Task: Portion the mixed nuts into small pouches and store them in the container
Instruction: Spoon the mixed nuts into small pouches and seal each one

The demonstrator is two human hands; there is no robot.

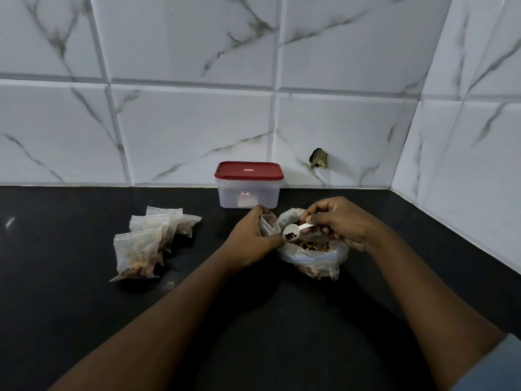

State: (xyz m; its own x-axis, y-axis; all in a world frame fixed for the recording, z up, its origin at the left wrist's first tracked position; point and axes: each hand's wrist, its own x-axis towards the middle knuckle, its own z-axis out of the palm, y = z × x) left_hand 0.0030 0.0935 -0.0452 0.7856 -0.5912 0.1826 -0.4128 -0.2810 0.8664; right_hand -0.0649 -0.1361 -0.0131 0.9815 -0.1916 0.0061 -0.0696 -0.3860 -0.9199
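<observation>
Several filled pouches [138, 249] lie in a loose heap on the black counter [84, 320], to the left of where I am working. Just beyond them and to the right, my left hand [255, 235] has its fingers curled round a small pouch [269, 225], gripping it near the mouth. I judge the thin film to be light, floppy and a little slippery, so the rim is the place to hold it, or the opening will collapse. My right hand [338, 221] pinches the handle of a small white spoon [293, 231]. Its bowl carries a few nuts and sits right at the pouch mouth, above the big bag of mixed nuts [313, 252]. The nuts are loose and will likely roll off if I tilt too soon. That soft bag slumps on the counter beneath the right hand. Farthest back, against the tiled wall, stands the container [248, 193] with its red lid [248, 170] on. It looks rigid and easy to take by its sides.
</observation>
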